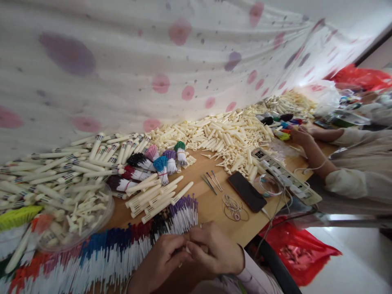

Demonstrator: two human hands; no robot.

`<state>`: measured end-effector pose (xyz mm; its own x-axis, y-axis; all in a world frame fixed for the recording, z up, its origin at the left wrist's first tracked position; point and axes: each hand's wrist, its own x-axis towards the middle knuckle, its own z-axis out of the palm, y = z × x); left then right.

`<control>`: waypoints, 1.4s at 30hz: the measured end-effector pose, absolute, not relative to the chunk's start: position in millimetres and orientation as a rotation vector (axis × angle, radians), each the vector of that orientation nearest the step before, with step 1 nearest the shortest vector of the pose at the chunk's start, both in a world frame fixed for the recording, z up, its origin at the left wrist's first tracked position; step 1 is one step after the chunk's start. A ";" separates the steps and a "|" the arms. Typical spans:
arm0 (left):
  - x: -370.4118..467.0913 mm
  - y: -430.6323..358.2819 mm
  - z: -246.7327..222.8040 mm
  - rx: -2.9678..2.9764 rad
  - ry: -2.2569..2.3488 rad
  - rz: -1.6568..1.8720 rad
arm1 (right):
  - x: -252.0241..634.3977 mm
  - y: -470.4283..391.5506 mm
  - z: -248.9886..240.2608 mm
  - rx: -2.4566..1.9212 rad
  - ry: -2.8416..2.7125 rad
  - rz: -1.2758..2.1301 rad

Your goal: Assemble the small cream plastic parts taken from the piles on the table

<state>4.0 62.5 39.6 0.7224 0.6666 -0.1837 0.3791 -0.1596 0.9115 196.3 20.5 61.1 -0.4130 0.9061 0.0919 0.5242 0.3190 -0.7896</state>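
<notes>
Our left hand (162,259) and right hand (216,251) meet at near edge of counter (199,165). Fingers of both curl in, each grip pinching small pale piece (188,248), mostly hidden, between fingertips. Just beside left hand, long row of thin white sticks (107,257) with coloured tops. Beyond hands, cream pen barrels (154,202), then tied bundles (161,166). Right of these, loose bands (234,208), dark phone (246,191), power strip (290,177). Farther right, co-worker's hands (301,135), near yellow-topped bundle (282,135).
</notes>
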 end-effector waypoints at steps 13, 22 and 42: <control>10.6 64.3 31.3 1.832 0.816 0.273 | 195.4 20.5 55.6 -1.272 -2.034 0.819; 8.4 66.0 31.0 2.071 0.782 0.410 | 187.6 16.9 44.9 -1.339 -1.894 0.895; 1.1 59.7 12.1 0.384 1.042 0.993 | 134.7 132.0 117.9 -1.200 -2.316 0.627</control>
<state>1.1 59.7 12.1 0.1416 0.8302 -0.5391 -0.4984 0.5303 0.6858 134.7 132.0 117.9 -0.5173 0.8358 0.1840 0.6288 0.5170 -0.5807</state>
